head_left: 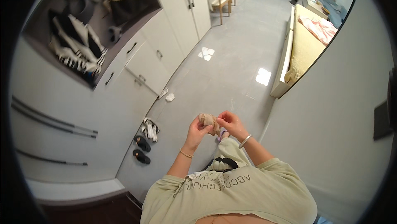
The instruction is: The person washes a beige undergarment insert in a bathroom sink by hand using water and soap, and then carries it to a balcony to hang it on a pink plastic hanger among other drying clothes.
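Note:
A bunched piece of thin beige fabric point(207, 120), with the look of a rolled-up sock or stocking, is held up in front of my body. My left hand point(195, 134) grips it from the left, thumb across its lower side. From the right, my right hand point(233, 124) pinches its edge between thumb and fingers. Part of the fabric hangs down between the two hands. Below it, a foot in a purple slipper point(223, 135) shows on the floor. The exact kind of fabric item cannot be made out.
White cabinets point(155, 54) line the left, with an open niche of hanging clothes point(76, 42). Along their base lie white-laced shoes point(150, 129), black slippers point(142, 149) and a crumpled white item point(170, 97). A wooden chair point(223, 1) stands far ahead; a yellow-covered bed point(306, 38) is at right.

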`<action>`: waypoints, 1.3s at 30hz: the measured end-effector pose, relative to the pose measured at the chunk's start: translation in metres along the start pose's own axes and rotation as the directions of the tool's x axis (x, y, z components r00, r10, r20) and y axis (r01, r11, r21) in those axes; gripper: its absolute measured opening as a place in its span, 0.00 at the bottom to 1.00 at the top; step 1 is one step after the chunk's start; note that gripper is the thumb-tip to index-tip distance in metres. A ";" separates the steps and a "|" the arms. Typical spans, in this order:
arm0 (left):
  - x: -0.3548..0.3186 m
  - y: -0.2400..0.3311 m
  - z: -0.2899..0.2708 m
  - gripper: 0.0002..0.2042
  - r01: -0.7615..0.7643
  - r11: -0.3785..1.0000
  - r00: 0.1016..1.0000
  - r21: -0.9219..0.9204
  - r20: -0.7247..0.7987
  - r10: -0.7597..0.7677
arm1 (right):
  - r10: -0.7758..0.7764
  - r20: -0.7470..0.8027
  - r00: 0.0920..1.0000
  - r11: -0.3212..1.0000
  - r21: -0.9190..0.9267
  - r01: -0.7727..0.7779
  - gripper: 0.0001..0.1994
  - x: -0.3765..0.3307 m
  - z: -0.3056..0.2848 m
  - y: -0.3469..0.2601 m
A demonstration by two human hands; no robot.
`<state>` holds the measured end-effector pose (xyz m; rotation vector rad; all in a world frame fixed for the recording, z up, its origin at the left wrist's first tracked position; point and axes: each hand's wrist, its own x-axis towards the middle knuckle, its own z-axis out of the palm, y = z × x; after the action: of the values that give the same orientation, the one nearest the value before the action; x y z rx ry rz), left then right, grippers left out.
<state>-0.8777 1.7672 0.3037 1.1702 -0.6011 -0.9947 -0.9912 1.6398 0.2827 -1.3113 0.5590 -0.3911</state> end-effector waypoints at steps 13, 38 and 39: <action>0.399 0.039 0.034 0.13 0.224 0.948 0.974 -0.227 0.089 -0.209 | 0.005 -0.035 0.999 0.811 0.585 0.017 0.02 0.295 -0.211 -0.109; 1.214 0.011 0.280 0.11 0.707 0.684 0.588 -0.179 0.685 -0.429 | 0.075 -0.496 0.865 0.629 0.697 0.345 0.08 0.797 -0.740 -0.257; 1.253 0.006 0.292 0.11 0.650 0.740 0.619 -0.172 0.686 -0.384 | 0.127 -0.532 0.837 0.719 0.631 0.292 0.10 0.822 -0.761 -0.265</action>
<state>-0.5341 0.5277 0.2780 0.6140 -0.5046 -1.9743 -0.7654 0.5109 0.2881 -0.4615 0.7283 -0.9776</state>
